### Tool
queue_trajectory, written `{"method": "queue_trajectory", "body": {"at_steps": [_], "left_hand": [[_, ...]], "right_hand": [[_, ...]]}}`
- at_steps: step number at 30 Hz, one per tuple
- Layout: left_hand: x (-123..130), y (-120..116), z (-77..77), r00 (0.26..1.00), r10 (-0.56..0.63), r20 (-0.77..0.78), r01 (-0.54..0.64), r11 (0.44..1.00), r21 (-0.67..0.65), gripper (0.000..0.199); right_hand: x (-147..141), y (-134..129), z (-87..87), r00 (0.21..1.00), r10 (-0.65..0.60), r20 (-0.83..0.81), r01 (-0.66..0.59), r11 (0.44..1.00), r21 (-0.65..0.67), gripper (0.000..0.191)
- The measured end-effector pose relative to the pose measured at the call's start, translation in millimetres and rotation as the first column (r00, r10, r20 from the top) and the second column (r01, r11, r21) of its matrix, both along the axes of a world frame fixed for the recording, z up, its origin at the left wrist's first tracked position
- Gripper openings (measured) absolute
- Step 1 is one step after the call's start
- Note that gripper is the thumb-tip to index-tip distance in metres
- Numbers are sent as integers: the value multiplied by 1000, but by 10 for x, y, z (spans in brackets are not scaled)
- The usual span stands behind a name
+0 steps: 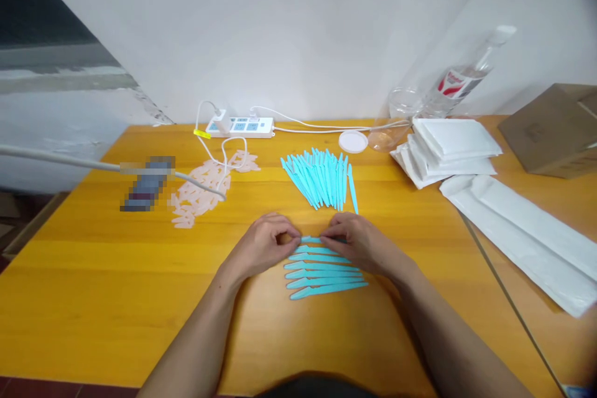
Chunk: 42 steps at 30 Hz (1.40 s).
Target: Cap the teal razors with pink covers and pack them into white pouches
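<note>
My left hand and my right hand pinch the two ends of one light-blue eyebrow razor, which lies crosswise between them. Its ends are hidden by my fingers. Just below, several more blue razors lie side by side in a row on the wooden table; my right hand covers the right ends of the upper ones. Beyond my hands, a fanned pile of the same blue razors rests on the table, with a single one a little apart on its right.
Small pale-pink pieces are spread at the left, near a blurred phone and a white cable. A power strip stands by the wall. Rightward are a clear jar, its lid, a bottle, white padded envelopes and a cardboard box.
</note>
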<state>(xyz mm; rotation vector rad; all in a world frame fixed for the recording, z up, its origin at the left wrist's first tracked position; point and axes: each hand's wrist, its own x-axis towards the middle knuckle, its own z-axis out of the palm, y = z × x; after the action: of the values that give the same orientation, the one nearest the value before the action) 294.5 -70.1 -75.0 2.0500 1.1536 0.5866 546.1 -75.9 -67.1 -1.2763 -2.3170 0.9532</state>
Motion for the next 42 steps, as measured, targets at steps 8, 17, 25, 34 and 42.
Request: {"method": "queue_trajectory", "body": {"at_steps": [8,17,25,34,42], "left_hand": [[273,-104,57,971,-224,-84,234,961,149,26],[-230,334,-98,962,253,-102,-211,927,309,28],[-770,1056,-124,649,583,-488,-248,769,590,33],[-715,819,60,649,425,-631,-181,892,415,32],[-433,457,93,940,335,-64,-341,932,-124,30]], "right_hand": [[171,416,-243,700,-712,55,652,670,354,33],[250,444,-197,579,-706,408,603,707,369,28],[413,364,-211,681,-717,147,625,674,394,24],[102,152,-7,970,-138,-202,86,966,-244,27],[86,180,-95,968,-147,-202,86,955,-285,28]]}}
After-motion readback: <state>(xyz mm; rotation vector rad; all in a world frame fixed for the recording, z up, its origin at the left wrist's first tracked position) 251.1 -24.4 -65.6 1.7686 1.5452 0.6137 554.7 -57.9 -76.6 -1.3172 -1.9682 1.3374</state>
